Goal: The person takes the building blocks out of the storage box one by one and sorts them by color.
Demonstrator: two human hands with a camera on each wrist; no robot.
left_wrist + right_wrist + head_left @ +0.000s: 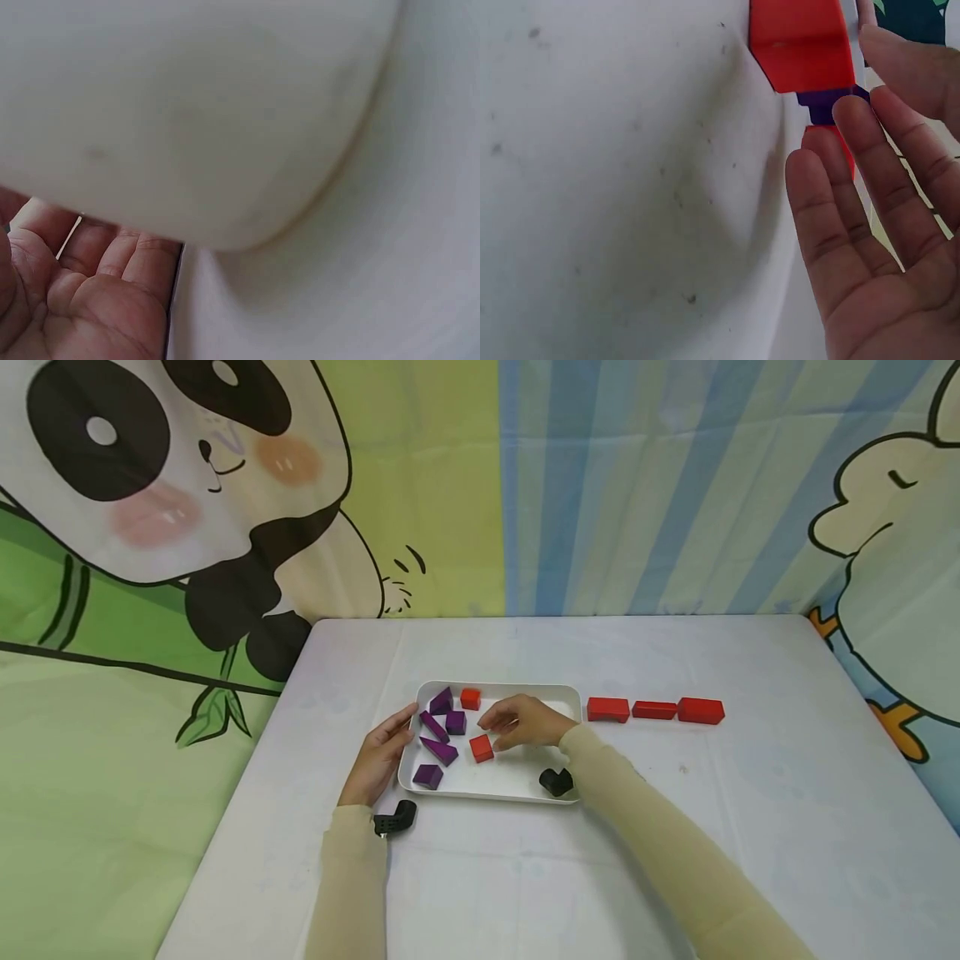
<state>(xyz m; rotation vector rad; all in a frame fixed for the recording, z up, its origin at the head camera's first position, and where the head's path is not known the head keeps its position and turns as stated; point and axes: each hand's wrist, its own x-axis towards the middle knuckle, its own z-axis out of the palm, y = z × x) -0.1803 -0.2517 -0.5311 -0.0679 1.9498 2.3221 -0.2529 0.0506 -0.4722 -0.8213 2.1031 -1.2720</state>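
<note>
A white tray (517, 789) lies on the table, holding several purple blocks and two red ones. My left hand (380, 760) is against the tray's left side, its fingers touching the wall; the tray hides part of the fingers in the left wrist view. Over the tray's middle hovers my right hand (528, 722), fingers apart and nothing between them. Nearest to it is a red block (482, 748), which also shows as a large red block (802, 49) in the right wrist view. Another red block (470, 698) sits by the far rim, near a purple cube (456, 722).
Right of the tray, a row runs along the table: a red block with an arched underside (608, 710), a thin red block (654, 710) and a thicker red block (701, 711). Printed cloth (427, 485) stands behind the table.
</note>
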